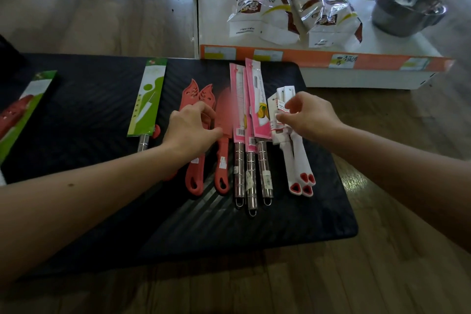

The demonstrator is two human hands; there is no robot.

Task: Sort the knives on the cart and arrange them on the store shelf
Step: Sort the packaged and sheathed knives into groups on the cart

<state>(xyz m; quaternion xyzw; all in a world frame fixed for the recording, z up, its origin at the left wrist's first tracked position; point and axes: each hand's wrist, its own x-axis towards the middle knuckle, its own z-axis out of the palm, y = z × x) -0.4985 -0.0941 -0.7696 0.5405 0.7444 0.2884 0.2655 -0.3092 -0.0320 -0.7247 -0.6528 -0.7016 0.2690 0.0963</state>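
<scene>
At the far left edge of the frame a green boxed knife (21,112) lies on the black cart top (102,211), partly cut off. Right of it, well apart, a second green sleeved knife (147,99) lies with its steel handle toward the viewer. In the middle, the left hand (190,130) rests on the red knives (196,176), fingers curled over their blades; whether it actually grips one I cannot tell. Just beside them lie three pink-sleeved knives (251,115) with steel handles, side by side and touching. Right of centre, the right hand (307,116) pinches the label on the white-handled knives (298,160), thumb and fingers closed on it. In the upper right of the frame the white store shelf (369,76) carries plastic-wrapped packets (262,7) and a steel bowl (407,10).
</scene>
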